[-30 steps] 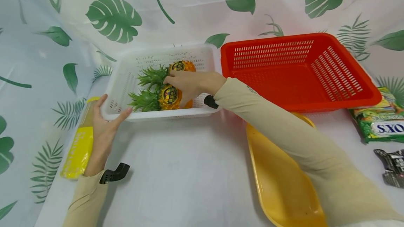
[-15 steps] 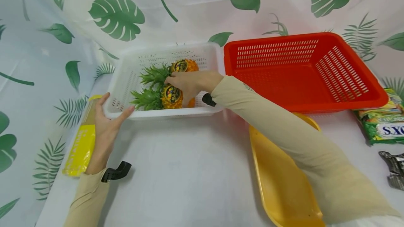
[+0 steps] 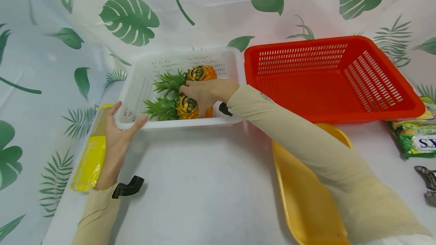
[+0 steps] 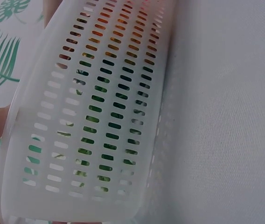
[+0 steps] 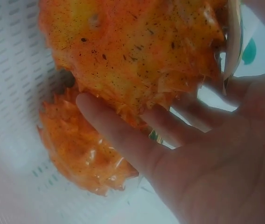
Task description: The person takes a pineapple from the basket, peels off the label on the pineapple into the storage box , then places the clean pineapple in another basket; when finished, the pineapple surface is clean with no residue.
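Note:
Two pineapples with green crowns and round black labels lie side by side in a white perforated basket [image 3: 177, 124]. My right hand [image 3: 207, 92] grips the front pineapple [image 3: 185, 106] from above, its fingers reaching down between the two fruits. In the right wrist view this pineapple's orange base [image 5: 137, 51] fills the top, and the rear pineapple [image 5: 86, 149] lies past my fingers. My left hand [image 3: 117, 139] holds the basket's front left corner, thumb over the front rim. The left wrist view looks along the basket's slotted front wall [image 4: 44, 161].
A red slotted basket [image 3: 334, 116] stands against the white one on the right. Below it, a yellow tray [image 3: 303, 199] is partly covered by my right sleeve. A yellow-labelled clear package [image 3: 90, 162] lies at left. A green packet [image 3: 408, 139] and a black packet [image 3: 430, 180] lie far right.
The whole scene sits slightly farther right in the head view. Both hands keep their places on the basket and the pineapple.

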A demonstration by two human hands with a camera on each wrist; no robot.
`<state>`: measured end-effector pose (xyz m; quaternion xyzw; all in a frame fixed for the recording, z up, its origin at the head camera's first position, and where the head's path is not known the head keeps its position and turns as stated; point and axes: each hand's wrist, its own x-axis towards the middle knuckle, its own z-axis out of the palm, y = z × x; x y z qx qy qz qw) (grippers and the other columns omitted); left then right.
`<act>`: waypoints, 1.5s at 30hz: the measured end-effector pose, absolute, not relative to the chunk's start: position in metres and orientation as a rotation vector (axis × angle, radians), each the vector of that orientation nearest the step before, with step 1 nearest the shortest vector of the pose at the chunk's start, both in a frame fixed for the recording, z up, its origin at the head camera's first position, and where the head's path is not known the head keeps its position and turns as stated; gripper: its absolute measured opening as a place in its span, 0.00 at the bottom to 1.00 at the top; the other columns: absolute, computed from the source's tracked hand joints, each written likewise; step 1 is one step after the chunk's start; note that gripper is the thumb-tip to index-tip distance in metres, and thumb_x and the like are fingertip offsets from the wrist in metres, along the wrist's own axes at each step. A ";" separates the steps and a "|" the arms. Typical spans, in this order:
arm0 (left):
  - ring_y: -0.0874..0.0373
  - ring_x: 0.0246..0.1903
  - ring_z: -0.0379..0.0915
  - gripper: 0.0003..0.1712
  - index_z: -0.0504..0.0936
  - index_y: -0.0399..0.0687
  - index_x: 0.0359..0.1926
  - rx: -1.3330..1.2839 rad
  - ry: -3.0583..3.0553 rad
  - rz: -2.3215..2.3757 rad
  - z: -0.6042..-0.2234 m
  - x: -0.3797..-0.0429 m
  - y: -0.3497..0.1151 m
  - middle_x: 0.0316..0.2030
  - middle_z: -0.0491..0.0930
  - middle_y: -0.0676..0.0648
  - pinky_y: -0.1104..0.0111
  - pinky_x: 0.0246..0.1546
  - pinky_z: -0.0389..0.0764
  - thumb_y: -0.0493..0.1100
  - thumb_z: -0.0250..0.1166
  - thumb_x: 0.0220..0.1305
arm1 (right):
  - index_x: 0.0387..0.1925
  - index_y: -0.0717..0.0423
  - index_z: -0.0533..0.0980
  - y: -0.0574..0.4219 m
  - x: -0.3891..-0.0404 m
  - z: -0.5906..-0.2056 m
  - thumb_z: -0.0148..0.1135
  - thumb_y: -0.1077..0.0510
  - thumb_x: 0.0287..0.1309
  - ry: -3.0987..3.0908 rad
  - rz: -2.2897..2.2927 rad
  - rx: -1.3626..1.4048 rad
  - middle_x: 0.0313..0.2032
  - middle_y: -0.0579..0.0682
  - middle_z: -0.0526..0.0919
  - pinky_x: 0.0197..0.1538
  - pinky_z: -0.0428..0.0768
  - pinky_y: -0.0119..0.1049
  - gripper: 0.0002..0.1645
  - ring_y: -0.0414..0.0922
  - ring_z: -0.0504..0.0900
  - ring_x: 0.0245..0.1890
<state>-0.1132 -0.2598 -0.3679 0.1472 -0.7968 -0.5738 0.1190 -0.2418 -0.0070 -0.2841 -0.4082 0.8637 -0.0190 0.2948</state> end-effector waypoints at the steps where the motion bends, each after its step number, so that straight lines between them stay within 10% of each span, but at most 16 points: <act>1: 0.54 0.61 0.66 0.53 0.54 0.59 0.82 0.430 -2.334 -1.676 -0.368 -0.113 -0.260 0.72 0.66 0.44 0.67 0.57 0.70 0.42 0.75 0.64 | 0.82 0.53 0.47 -0.007 -0.242 -0.284 0.75 0.48 0.63 2.298 -0.053 -1.086 0.80 0.61 0.46 0.69 0.73 0.47 0.60 0.52 0.69 0.69; 29: 0.50 0.64 0.66 0.55 0.51 0.58 0.83 0.429 -2.374 -1.659 -0.364 -0.111 -0.258 0.74 0.64 0.43 0.60 0.63 0.69 0.44 0.75 0.64 | 0.75 0.58 0.59 0.024 -0.233 -0.250 0.84 0.49 0.50 2.400 -0.105 -1.305 0.67 0.57 0.64 0.71 0.71 0.45 0.59 0.52 0.67 0.66; 45: 0.59 0.57 0.65 0.51 0.52 0.59 0.82 0.458 -2.379 -1.660 -0.362 -0.108 -0.255 0.71 0.66 0.44 0.69 0.53 0.69 0.40 0.72 0.68 | 0.72 0.61 0.61 0.079 -0.164 -0.198 0.86 0.49 0.47 2.476 -0.247 -1.478 0.68 0.56 0.69 0.67 0.75 0.42 0.59 0.51 0.71 0.64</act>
